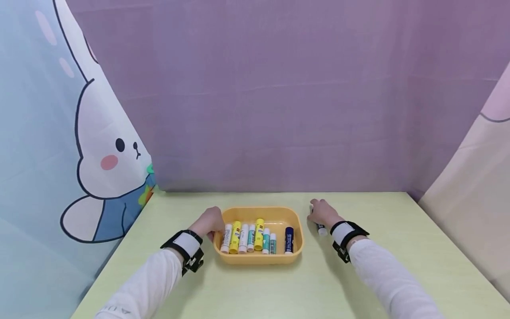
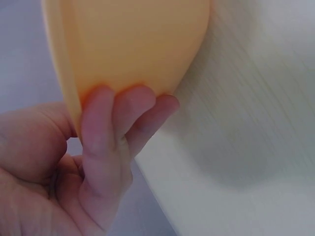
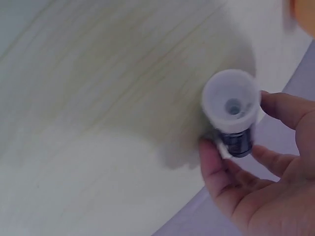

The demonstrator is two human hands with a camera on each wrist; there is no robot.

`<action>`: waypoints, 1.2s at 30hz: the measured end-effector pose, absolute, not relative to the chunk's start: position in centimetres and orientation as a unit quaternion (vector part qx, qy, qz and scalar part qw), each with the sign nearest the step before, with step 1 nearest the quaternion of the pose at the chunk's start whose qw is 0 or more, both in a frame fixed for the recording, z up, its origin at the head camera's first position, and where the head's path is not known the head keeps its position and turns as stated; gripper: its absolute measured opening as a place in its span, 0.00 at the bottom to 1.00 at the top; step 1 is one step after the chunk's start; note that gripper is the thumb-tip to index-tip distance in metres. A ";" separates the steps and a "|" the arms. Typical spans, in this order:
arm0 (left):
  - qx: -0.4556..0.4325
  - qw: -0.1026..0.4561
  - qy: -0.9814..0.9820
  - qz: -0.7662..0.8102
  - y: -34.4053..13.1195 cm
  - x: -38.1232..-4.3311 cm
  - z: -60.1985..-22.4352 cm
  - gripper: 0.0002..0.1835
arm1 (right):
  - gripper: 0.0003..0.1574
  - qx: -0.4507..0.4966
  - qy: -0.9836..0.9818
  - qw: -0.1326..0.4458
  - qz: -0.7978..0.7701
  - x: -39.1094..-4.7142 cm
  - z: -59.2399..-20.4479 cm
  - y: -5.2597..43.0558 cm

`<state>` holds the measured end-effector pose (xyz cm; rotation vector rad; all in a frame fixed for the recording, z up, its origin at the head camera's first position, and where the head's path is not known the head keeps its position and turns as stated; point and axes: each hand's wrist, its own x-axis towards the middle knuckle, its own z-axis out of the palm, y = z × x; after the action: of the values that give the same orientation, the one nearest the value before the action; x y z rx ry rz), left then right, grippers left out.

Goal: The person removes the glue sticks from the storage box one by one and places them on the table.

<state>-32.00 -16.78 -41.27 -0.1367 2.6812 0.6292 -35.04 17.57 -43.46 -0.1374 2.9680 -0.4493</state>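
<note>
Head view: left hand grips orange plastic tray; right hand pinches dark-and-white plastic tube; lifting likely needs steadiness.

a narrow gap runs beside the tray — right fingers and dark tube hem its right.

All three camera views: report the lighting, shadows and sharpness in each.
Head view: fairly even light, with soft shadows under both forearms on the pale yellow-green tabletop; left wrist view: slightly hazy, a broad, soft-edged shadow lying beside the yellow-orange plastic tray; right wrist view: dimmer and soft, the dark label on the white-ended cylindrical tube too blurred to read.
</note>
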 end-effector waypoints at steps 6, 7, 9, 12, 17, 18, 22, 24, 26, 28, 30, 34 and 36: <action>-0.053 0.192 0.952 0.232 -16.6 -32.1 -41.5 0.18 | 0.45 -0.038 0.984 0.074 -0.156 -34.9 -42.6 17.5; -0.053 0.191 0.952 0.231 -16.6 -32.1 -41.5 0.18 | 0.46 -0.040 0.984 0.074 -0.155 -34.9 -42.2 17.6; -0.054 0.189 0.953 0.231 -16.5 -32.1 -41.5 0.18 | 0.47 -0.045 0.986 0.074 -0.145 -34.9 -41.1 17.7; -0.054 0.188 0.953 0.232 -16.4 -32.2 -41.5 0.18 | 0.49 -0.054 0.986 0.075 -0.141 -34.9 -38.7 17.8; -0.054 0.189 0.952 0.234 -16.2 -32.5 -41.5 0.18 | 0.55 -0.063 0.984 0.047 -0.161 -34.8 -34.5 17.7; -0.054 0.189 0.952 0.234 -16.2 -32.5 -41.4 0.17 | 0.57 -0.063 0.983 0.036 -0.167 -34.8 -33.8 17.6; -0.051 0.188 0.953 0.233 -16.1 -32.5 -41.3 0.17 | 0.63 -0.062 0.981 -0.028 -0.179 -34.6 -31.3 16.9; -0.049 0.188 0.953 0.232 -16.1 -32.5 -41.3 0.17 | 0.65 -0.067 0.978 -0.061 -0.187 -34.4 -30.2 16.3; -0.049 0.188 0.953 0.231 -16.2 -32.6 -41.3 0.17 | 0.66 -0.073 0.975 -0.085 -0.193 -34.2 -29.3 15.7; -0.049 0.189 0.954 0.228 -16.2 -32.7 -41.3 0.17 | 0.67 -0.076 0.973 -0.098 -0.194 -33.9 -28.7 15.0; -0.054 0.191 0.953 0.230 -16.2 -32.8 -41.3 0.17 | 0.68 -0.078 0.973 -0.104 -0.193 -33.5 -28.3 14.3; -0.060 0.192 0.953 0.228 -16.3 -32.7 -41.3 0.17 | 0.70 -0.094 0.973 -0.107 -0.184 -32.8 -28.4 12.7; -0.063 0.192 0.953 0.225 -16.3 -32.8 -41.4 0.16 | 0.70 -0.105 0.972 -0.104 -0.184 -32.4 -28.7 11.9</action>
<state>-32.79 -16.31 -41.41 -0.1773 2.6770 0.6311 -32.41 11.94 -28.68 -0.3554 3.2730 -0.6203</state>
